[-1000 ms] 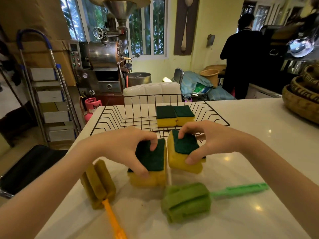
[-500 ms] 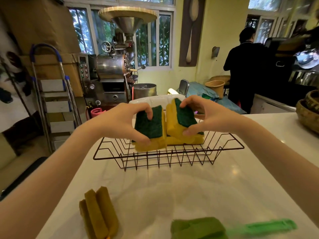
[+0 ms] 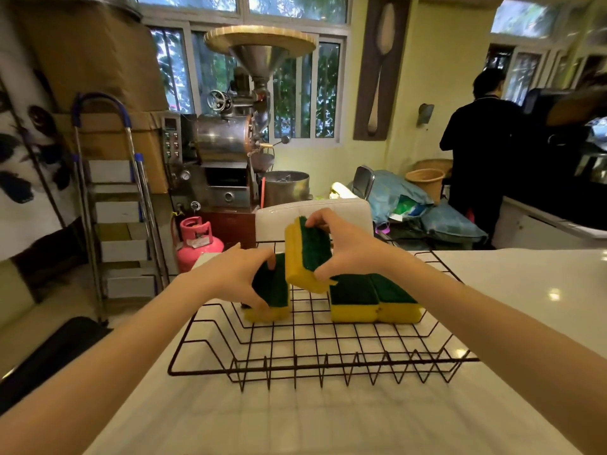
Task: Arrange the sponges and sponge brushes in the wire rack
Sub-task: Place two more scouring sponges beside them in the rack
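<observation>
Over the wire rack [image 3: 305,339], each hand grips a sponge, the left hand [image 3: 236,277] half-hiding its own.

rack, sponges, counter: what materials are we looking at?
Wire rack: thin dark rods in an open grid, likely coated or painted metal, matte. Sponges, as with the pair lying in the rack: soft yellow foam body under a dark green fibrous scouring layer, dull. Counter: white, glossy and hard, mirroring lights and the rack; stone or solid surface, cannot tell which.
</observation>
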`<state>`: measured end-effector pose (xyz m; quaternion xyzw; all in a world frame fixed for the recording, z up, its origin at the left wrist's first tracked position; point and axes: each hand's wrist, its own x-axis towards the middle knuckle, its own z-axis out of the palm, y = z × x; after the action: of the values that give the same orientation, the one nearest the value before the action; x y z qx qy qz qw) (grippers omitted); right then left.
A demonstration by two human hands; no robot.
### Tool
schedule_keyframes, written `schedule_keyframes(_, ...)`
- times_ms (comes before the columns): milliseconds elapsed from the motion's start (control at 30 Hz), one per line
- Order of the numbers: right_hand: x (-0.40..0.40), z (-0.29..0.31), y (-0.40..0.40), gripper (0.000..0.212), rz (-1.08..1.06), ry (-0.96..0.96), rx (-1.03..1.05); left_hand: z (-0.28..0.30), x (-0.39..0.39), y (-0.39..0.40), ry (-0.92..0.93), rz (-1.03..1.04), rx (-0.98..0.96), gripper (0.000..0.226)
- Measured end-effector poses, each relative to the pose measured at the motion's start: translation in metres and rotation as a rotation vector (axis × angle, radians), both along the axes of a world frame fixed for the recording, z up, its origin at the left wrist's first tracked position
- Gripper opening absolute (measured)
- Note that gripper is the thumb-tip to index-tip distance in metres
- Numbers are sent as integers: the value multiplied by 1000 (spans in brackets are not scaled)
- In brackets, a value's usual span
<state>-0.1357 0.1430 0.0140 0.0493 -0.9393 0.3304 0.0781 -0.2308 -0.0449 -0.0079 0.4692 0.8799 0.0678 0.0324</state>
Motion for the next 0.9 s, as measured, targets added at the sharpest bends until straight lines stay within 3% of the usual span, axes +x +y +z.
schedule_keyframes(233,-22,-22,-1,73,10,-63,38,-9,-20,-3,-138,54,-1,64)
schedule_keyframes(567,-26,-32,-5,68,53,-101,245,-14,-16,1,-14,33,-124,60)
schedule_keyframes(900,-25,-42,-4,68,51,-182,320,-20,-18,-1,-5,15,-103,58)
